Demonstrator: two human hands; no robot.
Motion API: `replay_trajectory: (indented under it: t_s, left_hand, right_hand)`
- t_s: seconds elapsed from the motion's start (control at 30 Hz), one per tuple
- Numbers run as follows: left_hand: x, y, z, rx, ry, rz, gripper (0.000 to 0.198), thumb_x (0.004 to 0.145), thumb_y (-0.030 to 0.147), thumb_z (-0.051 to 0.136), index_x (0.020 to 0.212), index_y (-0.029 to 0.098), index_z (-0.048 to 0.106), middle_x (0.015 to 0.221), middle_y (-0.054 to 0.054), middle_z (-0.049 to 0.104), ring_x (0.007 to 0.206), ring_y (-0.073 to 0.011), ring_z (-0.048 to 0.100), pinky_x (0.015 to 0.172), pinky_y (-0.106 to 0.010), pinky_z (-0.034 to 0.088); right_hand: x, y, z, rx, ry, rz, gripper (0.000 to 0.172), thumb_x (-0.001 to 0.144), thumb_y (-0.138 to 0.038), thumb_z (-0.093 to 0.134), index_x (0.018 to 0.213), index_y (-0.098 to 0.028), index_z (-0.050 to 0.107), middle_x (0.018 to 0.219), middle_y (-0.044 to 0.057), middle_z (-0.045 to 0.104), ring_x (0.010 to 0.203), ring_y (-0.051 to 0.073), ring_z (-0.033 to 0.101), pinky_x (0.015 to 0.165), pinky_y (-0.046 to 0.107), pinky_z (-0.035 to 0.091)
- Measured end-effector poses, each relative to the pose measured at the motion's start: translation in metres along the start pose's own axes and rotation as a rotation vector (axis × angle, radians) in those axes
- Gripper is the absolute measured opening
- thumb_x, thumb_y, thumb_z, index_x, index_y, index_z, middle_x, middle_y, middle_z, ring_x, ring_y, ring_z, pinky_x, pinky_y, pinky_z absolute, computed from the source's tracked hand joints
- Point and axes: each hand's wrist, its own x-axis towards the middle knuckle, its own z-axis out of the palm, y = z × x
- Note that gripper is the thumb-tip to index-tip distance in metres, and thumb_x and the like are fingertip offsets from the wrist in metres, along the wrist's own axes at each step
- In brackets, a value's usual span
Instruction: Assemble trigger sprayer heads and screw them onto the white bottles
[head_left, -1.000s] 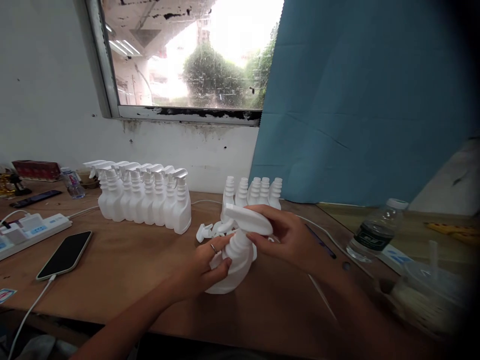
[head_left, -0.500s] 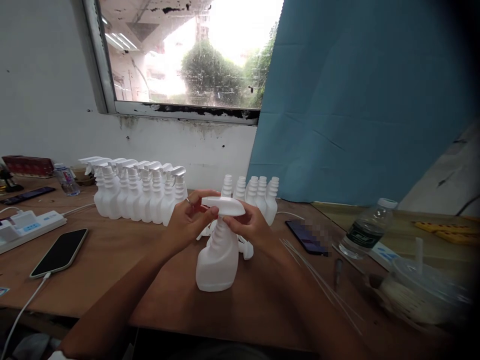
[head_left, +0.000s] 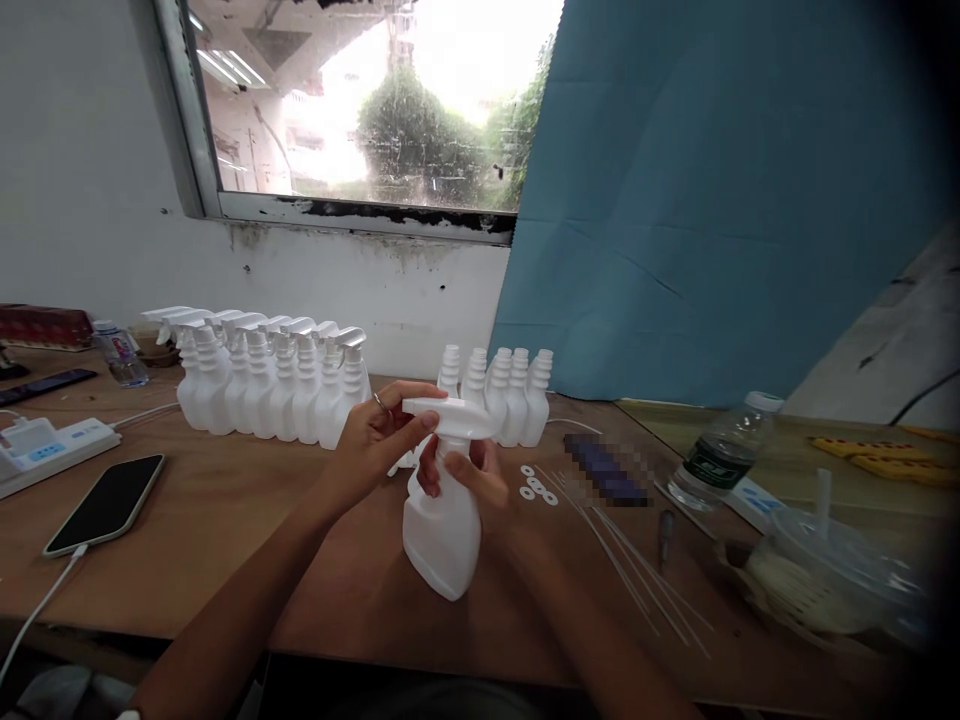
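A white plastic spray bottle (head_left: 442, 535) stands on the brown table in front of me, turned at an angle. On its neck sits a white trigger sprayer head (head_left: 454, 417). My left hand (head_left: 386, 430) pinches the nozzle end of that head between thumb and fingers. Just below the head, my right hand (head_left: 472, 470) wraps around the bottle's neck. Behind my left hand, part of a loose white trigger piece (head_left: 405, 458) shows; the rest is hidden.
Capped spray bottles (head_left: 281, 385) stand in rows at the back left, and several open-necked bottles (head_left: 517, 400) at the back. To the right lie white washers (head_left: 536, 487), thin white tubes (head_left: 637, 570), a water bottle (head_left: 724, 460) and a lidded cup (head_left: 814, 570). A phone (head_left: 105, 505) charges at left.
My right hand has moved down from the sprayer head to the bottle's neck. The bottle has turned, and the white washers have come into sight.
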Motion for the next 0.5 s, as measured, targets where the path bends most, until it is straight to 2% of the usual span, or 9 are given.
replay_trajectory:
  t_s: [0.1, 0.2, 0.3, 0.4, 0.5]
  left_hand:
    - [0.0002, -0.0016, -0.0017, -0.023, 0.004, -0.016, 0.024, 0.092, 0.030, 0.061, 0.112, 0.018, 0.058, 0.057, 0.004, 0.064, 0.049, -0.0160, 0.068, 0.051, -0.026, 0.056]
    - [0.0000, -0.0014, -0.0019, -0.044, -0.026, -0.039, 0.023, 0.093, 0.030, 0.060, 0.112, 0.019, 0.057, 0.056, 0.004, 0.064, 0.048, -0.0165, 0.068, 0.052, -0.027, 0.057]
    - [0.0010, -0.0005, -0.0021, -0.043, -0.058, -0.033, 0.024, 0.093, 0.031, 0.060, 0.113, 0.018, 0.057, 0.061, 0.002, 0.068, 0.051, -0.0173, 0.069, 0.053, -0.028, 0.057]
    - [0.0024, -0.0003, -0.0025, -0.024, -0.065, -0.032, 0.027, 0.093, 0.032, 0.060, 0.116, 0.017, 0.057, 0.063, 0.001, 0.068, 0.053, -0.0178, 0.069, 0.053, -0.028, 0.056]
    - [0.0031, -0.0007, -0.0026, -0.046, -0.086, -0.052, 0.030, 0.094, 0.033, 0.058, 0.120, 0.018, 0.055, 0.059, 0.002, 0.067, 0.052, -0.0183, 0.069, 0.053, -0.029, 0.056]
  right_hand:
    - [0.0018, 0.0020, 0.0001, 0.094, -0.023, -0.021, 0.031, 0.089, -0.046, 0.055, 0.082, -0.016, 0.062, 0.066, 0.004, 0.055, 0.057, 0.016, 0.049, 0.056, 0.031, 0.038]
    - [0.0023, 0.0034, 0.0008, 0.066, -0.046, -0.016, 0.027, 0.087, -0.042, 0.060, 0.079, -0.016, 0.061, 0.062, 0.003, 0.053, 0.056, 0.015, 0.048, 0.057, 0.032, 0.038]
    - [0.0023, 0.0018, 0.0010, 0.098, -0.051, -0.016, 0.030, 0.087, -0.047, 0.059, 0.086, -0.017, 0.061, 0.064, 0.002, 0.054, 0.055, 0.016, 0.048, 0.057, 0.032, 0.037]
    - [0.0019, -0.0010, 0.0009, 0.049, -0.045, 0.020, 0.023, 0.084, -0.039, 0.066, 0.080, -0.018, 0.059, 0.061, 0.000, 0.051, 0.055, 0.015, 0.047, 0.057, 0.032, 0.037]
    - [0.0012, -0.0012, 0.0004, 0.058, -0.045, 0.015, 0.029, 0.084, -0.046, 0.061, 0.080, -0.018, 0.060, 0.064, 0.002, 0.052, 0.056, 0.016, 0.047, 0.058, 0.033, 0.038]
